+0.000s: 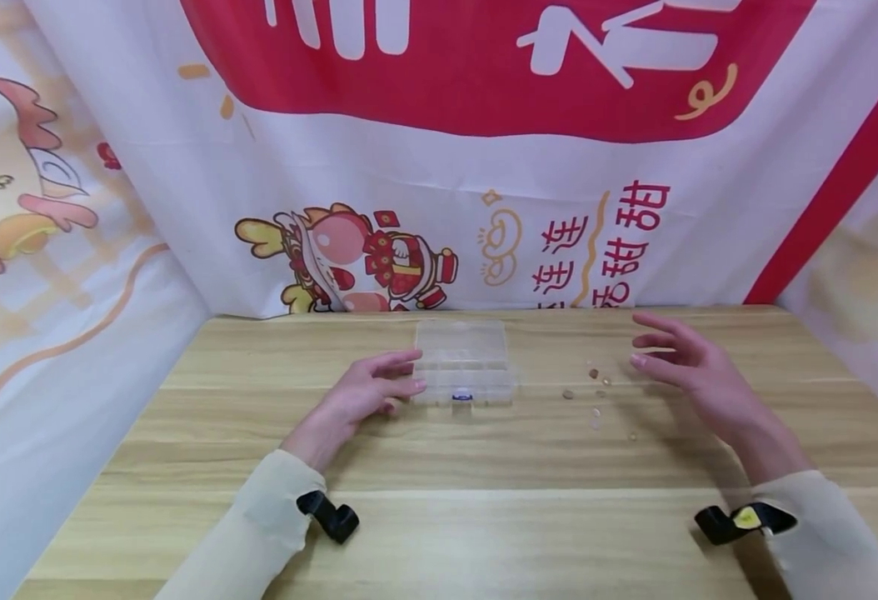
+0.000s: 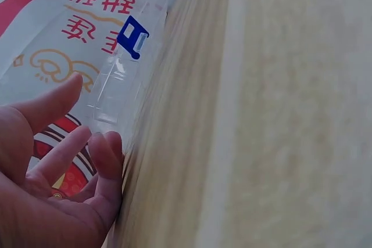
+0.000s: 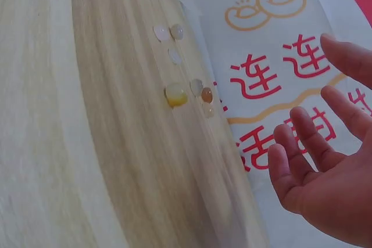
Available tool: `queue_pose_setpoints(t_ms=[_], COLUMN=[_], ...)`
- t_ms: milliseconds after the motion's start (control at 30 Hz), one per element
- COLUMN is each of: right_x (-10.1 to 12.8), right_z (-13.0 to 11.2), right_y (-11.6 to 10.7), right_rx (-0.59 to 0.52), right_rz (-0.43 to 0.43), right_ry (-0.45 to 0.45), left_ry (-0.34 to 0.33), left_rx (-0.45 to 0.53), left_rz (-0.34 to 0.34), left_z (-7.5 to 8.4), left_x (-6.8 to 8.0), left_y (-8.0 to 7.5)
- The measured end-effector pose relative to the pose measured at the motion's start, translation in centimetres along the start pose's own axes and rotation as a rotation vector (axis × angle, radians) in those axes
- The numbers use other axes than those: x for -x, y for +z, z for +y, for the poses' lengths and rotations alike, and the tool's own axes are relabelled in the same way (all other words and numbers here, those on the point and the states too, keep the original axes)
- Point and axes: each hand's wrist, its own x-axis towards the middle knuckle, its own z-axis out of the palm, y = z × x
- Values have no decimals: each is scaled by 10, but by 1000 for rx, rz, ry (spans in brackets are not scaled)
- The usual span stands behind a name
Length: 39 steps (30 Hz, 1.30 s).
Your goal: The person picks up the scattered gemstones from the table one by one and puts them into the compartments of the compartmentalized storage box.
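A clear plastic compartment box [image 1: 465, 362] with a small blue latch [image 1: 462, 397] lies shut on the wooden table [image 1: 439, 517]. My left hand [image 1: 370, 390] rests on the table at the box's left side, fingers straight, fingertips [image 2: 104, 143] close to the box [image 2: 119, 85]; contact cannot be told. Right of the box lie several small beads or stones [image 1: 595, 392], pale, amber and brown [image 3: 186, 88]. My right hand [image 1: 682, 362] hovers open above the table just right of them, fingers [image 3: 302, 137] spread, holding nothing.
A printed banner [image 1: 484, 167] hangs behind the table and along both sides. A black strap with a camera sits on each wrist [image 1: 330, 515] [image 1: 742, 521]. The table's back edge runs just behind the box.
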Motion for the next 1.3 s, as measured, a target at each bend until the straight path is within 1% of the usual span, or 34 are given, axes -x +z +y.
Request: queue_pose_setpoints(t_ms=[67, 267, 333, 433, 533, 633, 767, 867, 1067, 1200, 1300], right_x=[0, -1, -3, -6, -9, -11, -14, -16, -21, -20, -20], right_z=[3, 13, 16, 17, 17, 16, 17, 18, 16, 14, 14], right_y=[-2, -1, 1, 5, 9, 15, 21, 24, 32, 33, 31], right_rx=[-21, -68, -65, -56, -25, -20, 11, 61, 133, 160, 154], right_rz=[2, 5, 0, -5, -8, -17, -52, -78, -84, -92, -103], right_ry=[6, -41, -30, 10, 52, 111, 185, 195, 182, 191, 200], left_ry=[7, 27, 23, 12, 2, -8, -9, -12, -6, 7, 7], left_rx=[-26, -78, -85, -96, -97, -93, -104, -114, -127, -131, -132], left_rz=[3, 8, 4, 2, 8, 14, 14, 21, 40, 34, 34], left_z=[0, 0, 0, 1, 2, 1, 1, 1, 0, 0, -1], left_x=[1, 2, 2, 2, 1, 0, -2, -2, -2, -3, -4], left_y=[0, -1, -2, -2, -1, 1, 3, 4, 2, 3, 4])
